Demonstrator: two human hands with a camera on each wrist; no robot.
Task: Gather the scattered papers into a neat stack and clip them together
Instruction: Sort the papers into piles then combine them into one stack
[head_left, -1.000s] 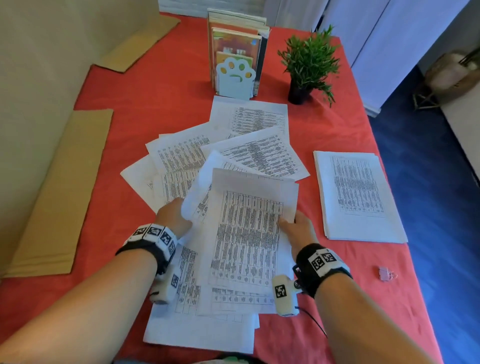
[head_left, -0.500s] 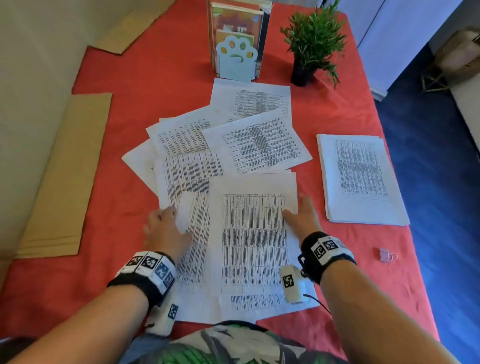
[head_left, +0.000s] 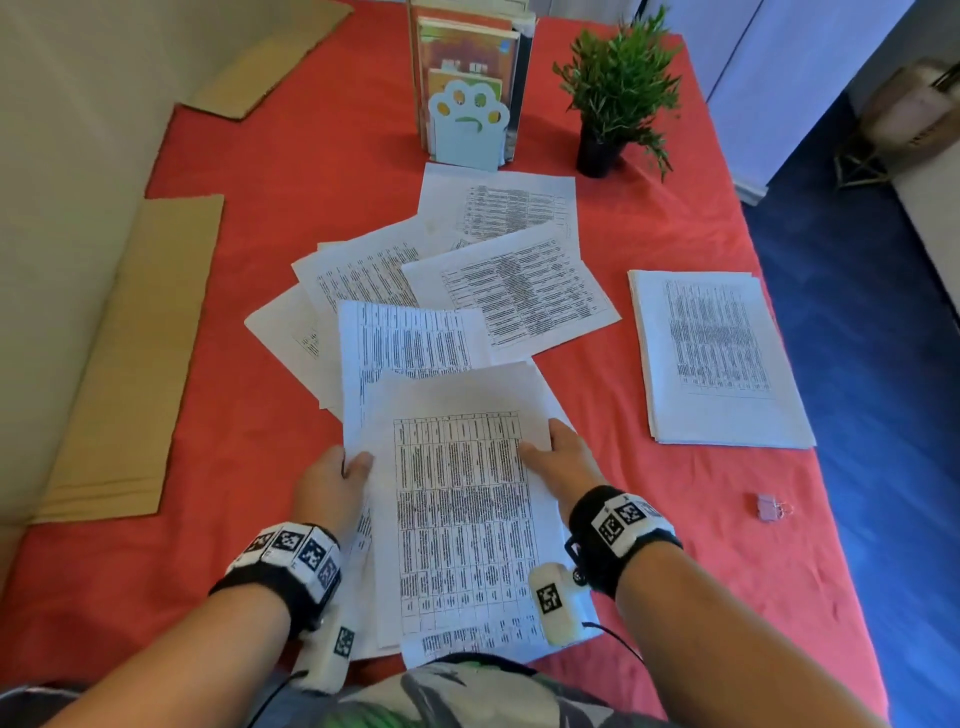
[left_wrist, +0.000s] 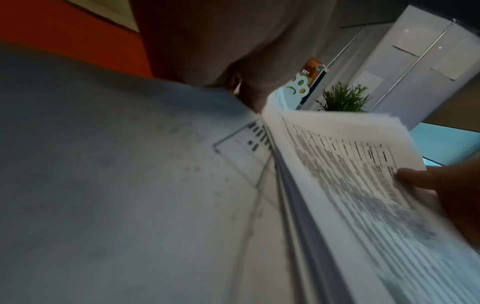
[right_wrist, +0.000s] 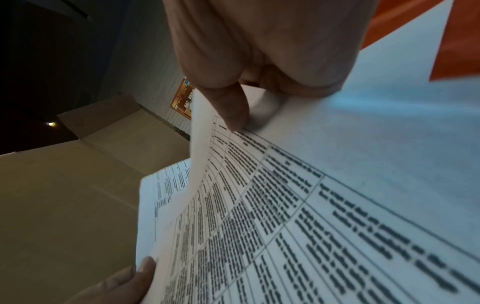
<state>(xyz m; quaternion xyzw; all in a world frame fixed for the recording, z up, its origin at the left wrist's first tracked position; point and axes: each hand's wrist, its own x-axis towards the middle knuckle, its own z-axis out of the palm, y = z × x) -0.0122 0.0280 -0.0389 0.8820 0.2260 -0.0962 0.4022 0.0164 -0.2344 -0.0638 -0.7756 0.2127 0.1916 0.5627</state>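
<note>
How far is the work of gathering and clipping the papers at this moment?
Done: a neat pile lies at the right, apart from the rest. In hand: the left hand and right hand grip a small bundle of sheets by its side edges. Left: several loose sheets lie fanned out beyond it, and the binder clip lies unused near the table's right edge.
</note>
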